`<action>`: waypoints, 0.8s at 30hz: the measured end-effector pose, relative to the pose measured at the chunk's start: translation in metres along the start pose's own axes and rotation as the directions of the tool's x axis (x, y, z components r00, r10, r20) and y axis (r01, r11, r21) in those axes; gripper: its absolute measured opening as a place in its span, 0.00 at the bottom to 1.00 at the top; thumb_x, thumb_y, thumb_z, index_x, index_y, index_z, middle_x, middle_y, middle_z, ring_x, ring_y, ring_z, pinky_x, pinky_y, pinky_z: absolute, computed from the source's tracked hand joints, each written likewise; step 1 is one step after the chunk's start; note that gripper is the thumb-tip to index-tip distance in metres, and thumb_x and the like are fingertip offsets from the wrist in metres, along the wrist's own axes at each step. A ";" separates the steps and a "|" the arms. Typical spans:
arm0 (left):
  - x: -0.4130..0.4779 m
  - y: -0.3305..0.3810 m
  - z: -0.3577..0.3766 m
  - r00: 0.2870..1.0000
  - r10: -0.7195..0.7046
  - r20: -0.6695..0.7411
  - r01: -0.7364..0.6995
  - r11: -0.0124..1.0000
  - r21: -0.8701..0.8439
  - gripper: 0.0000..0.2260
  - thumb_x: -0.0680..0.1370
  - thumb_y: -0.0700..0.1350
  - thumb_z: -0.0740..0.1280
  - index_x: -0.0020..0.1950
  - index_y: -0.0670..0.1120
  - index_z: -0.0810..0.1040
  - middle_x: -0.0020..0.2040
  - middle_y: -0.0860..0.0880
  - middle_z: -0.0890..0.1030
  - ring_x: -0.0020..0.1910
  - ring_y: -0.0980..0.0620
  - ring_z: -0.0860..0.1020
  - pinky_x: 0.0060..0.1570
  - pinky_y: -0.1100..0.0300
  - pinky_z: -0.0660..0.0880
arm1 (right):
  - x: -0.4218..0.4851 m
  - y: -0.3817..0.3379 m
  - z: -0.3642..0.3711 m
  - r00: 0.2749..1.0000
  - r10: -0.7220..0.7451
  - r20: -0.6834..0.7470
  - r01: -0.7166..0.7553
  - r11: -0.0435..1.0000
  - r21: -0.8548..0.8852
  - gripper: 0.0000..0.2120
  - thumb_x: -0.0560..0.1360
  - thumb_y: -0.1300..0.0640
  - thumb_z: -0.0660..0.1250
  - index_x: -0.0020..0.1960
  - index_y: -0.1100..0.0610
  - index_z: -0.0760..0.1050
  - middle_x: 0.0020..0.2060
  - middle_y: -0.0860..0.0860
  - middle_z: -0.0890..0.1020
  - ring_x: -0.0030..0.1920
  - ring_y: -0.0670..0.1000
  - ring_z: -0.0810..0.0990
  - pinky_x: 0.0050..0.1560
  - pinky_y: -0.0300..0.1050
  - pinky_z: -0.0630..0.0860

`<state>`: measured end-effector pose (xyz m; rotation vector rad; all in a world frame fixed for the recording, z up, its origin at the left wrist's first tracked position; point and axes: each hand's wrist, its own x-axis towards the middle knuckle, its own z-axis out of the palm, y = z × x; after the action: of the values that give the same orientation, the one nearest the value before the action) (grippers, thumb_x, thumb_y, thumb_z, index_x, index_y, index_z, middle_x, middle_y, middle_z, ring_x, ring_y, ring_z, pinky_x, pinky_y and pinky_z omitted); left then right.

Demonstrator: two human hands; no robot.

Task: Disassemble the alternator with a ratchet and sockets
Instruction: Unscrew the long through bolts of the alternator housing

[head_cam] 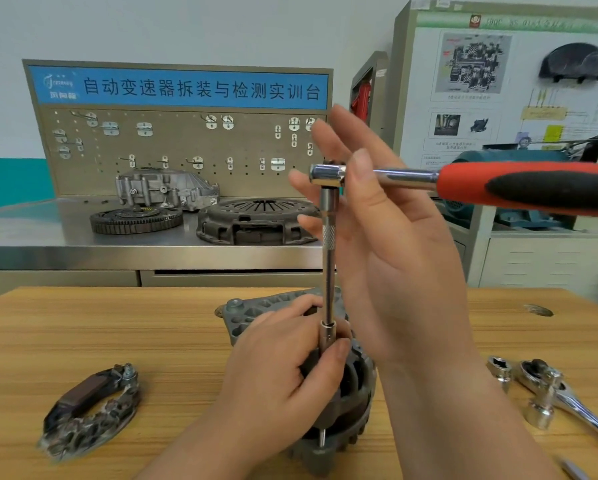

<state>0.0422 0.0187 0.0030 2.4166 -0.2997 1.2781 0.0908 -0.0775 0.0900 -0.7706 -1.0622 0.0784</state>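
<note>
The grey alternator (356, 386) stands on the wooden table (117, 327) in the lower middle. My left hand (283, 368) grips its top, thumb and fingers curled round the socket end (327, 336) of a long chrome extension bar (329, 258) that rises upright from it. A ratchet with a red and black handle (532, 188) sits on the bar's top and points right. My right hand (377, 216) is up at the ratchet head (327, 175), fingers straight and spread, thumb lying across the neck by the head.
A removed rectifier part (89, 410) lies at the left of the table. A second chrome ratchet (567, 400) and loose sockets (498, 367) lie at the right. Behind, a steel bench (48, 237) carries a clutch plate (256, 220), a flywheel and a housing below a pegboard.
</note>
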 end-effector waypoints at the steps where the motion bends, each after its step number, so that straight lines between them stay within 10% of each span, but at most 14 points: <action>1: 0.000 0.000 0.000 1.000 0.006 -0.001 -0.006 1.000 -0.003 0.12 0.79 0.52 0.56 0.36 0.60 0.62 0.35 0.61 0.70 0.36 0.63 0.71 0.35 0.62 0.63 | 0.001 0.000 0.000 0.999 0.036 0.007 -0.037 0.998 0.046 0.12 0.76 0.50 0.61 0.57 0.46 0.78 0.60 0.45 0.82 0.61 0.51 0.80 0.59 0.46 0.76; 7: 0.001 0.001 -0.001 1.000 0.015 0.005 -0.015 1.000 -0.020 0.12 0.79 0.53 0.57 0.36 0.57 0.61 0.36 0.63 0.68 0.38 0.65 0.70 0.35 0.61 0.63 | 0.002 -0.001 -0.001 0.965 0.254 0.060 -0.261 0.938 0.228 0.23 0.76 0.41 0.53 0.64 0.50 0.72 0.48 0.50 0.86 0.43 0.52 0.85 0.42 0.42 0.79; 13: 0.001 0.001 -0.001 1.000 -0.013 0.013 0.012 1.000 0.017 0.13 0.78 0.50 0.59 0.36 0.67 0.64 0.35 0.62 0.69 0.36 0.65 0.71 0.37 0.68 0.62 | -0.001 0.001 0.003 1.000 -0.007 0.002 0.007 1.000 -0.002 0.13 0.76 0.52 0.62 0.58 0.44 0.79 0.61 0.45 0.81 0.56 0.49 0.81 0.51 0.44 0.76; 24: 0.000 0.001 -0.001 1.000 -0.012 0.005 0.012 1.000 -0.009 0.12 0.78 0.50 0.58 0.34 0.55 0.62 0.34 0.58 0.70 0.36 0.65 0.69 0.34 0.62 0.62 | -0.001 0.003 0.003 0.989 0.144 0.022 -0.145 0.979 0.140 0.18 0.76 0.42 0.59 0.63 0.46 0.73 0.53 0.49 0.85 0.42 0.51 0.85 0.37 0.40 0.78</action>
<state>0.0415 0.0179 0.0041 2.4110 -0.2909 1.2628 0.0891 -0.0737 0.0883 -0.7188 -0.9995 0.2795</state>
